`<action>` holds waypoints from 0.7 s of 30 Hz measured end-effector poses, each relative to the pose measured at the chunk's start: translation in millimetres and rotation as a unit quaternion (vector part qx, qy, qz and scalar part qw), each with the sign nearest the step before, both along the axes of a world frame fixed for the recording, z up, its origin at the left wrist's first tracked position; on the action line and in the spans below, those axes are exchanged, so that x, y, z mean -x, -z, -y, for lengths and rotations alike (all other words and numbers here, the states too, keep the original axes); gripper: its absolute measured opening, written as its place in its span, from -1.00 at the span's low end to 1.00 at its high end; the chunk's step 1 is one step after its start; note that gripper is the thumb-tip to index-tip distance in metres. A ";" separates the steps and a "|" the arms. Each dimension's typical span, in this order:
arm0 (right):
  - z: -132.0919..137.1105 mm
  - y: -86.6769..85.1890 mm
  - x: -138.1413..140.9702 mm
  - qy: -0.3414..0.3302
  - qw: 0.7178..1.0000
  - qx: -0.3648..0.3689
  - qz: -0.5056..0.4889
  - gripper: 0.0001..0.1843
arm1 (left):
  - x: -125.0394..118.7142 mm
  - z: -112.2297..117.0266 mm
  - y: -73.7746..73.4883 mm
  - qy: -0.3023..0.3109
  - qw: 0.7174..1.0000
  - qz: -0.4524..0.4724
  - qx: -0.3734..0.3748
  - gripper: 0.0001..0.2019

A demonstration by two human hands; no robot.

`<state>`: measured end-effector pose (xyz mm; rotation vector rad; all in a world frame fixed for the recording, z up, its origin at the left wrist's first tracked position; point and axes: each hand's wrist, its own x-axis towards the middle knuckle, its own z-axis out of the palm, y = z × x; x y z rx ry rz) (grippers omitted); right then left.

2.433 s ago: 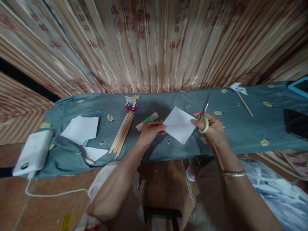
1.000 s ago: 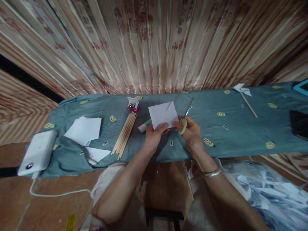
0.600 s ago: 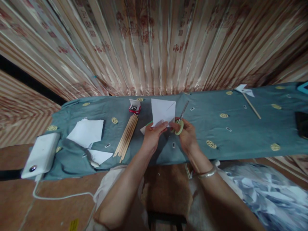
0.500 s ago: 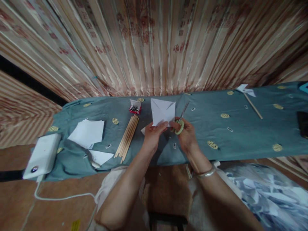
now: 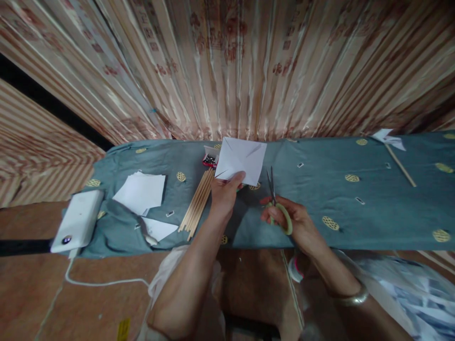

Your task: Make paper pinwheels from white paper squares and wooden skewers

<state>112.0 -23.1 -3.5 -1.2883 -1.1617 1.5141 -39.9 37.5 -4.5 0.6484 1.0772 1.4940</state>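
My left hand [image 5: 226, 192] pinches the lower edge of a white square of paper [image 5: 241, 158], thumb on top. Slits run inward from the paper's corners. To its right, my right hand [image 5: 291, 218] grips scissors [image 5: 283, 215] by their pale green handles, with the blades slightly apart and pointing away from me. The blades stand clear of the paper. Just left of my left hand lies a bundle of thin wooden sticks [image 5: 196, 204]. A small red and white box [image 5: 209, 157] of metal pins sits behind the sticks, partly covered by the paper.
On the left of the green cloth [image 5: 313, 184] are a stack of white paper [image 5: 142, 192], a folded paper piece [image 5: 159, 229] and a white power bank [image 5: 77, 220] with a cable. A paper pinwheel [image 5: 394, 147] on a stick lies at the right. A striped curtain hangs behind.
My right hand has drawn away from the paper to the right with the scissors, whose blades have parted. The paper is now turned and held by my left hand alone. The view has shifted.
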 end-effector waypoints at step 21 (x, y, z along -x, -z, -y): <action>18.1 10.0 -19.6 -0.089 0.996 0.019 0.024 -0.54 | -15.5 10.1 8.7 0.061 0.998 -0.016 0.017 -0.82</action>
